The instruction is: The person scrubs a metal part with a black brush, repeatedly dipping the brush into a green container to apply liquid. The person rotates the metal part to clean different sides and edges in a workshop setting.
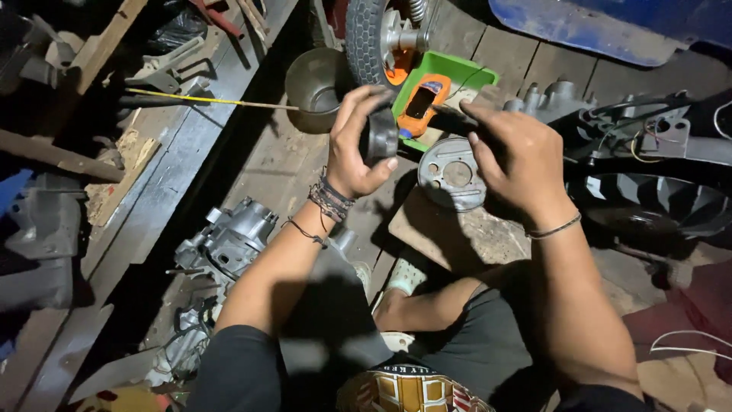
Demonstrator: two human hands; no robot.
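Lap: dark shorts and a bent bare leg fill the bottom of the view, with a foot in a pale sandal (404,276) resting on the wooden floor (267,164).
Left hand: left hand (358,145) is raised over the floor, fingers and thumb curled tight around a black ring-shaped part (379,137), gripping it by the outer rim.
Right hand: right hand (518,156) is held just beside the left, apart from it, fingers bent with the tips pinched together near the ring; whether they hold anything small I cannot tell, as that spot is dark.
Ring's place: it sits in the left palm, in the air above the floor's middle, between a steel cup and a grey disc.
Handling, as I judge it: the ring looks stiff and fairly light, probably rubber or plastic and possibly oily, so a grip around the rim should be safest.
Below the hands: a round grey metal plate with holes (451,174) lies on a wooden block (457,233).
Far side: a metal cup (314,88), a green tray (446,84) with an orange tool, and a small tyred wheel (374,34).
Left floor edge: a grey engine casing (232,240) beside scattered parts.
Right: a black finned housing (656,202).
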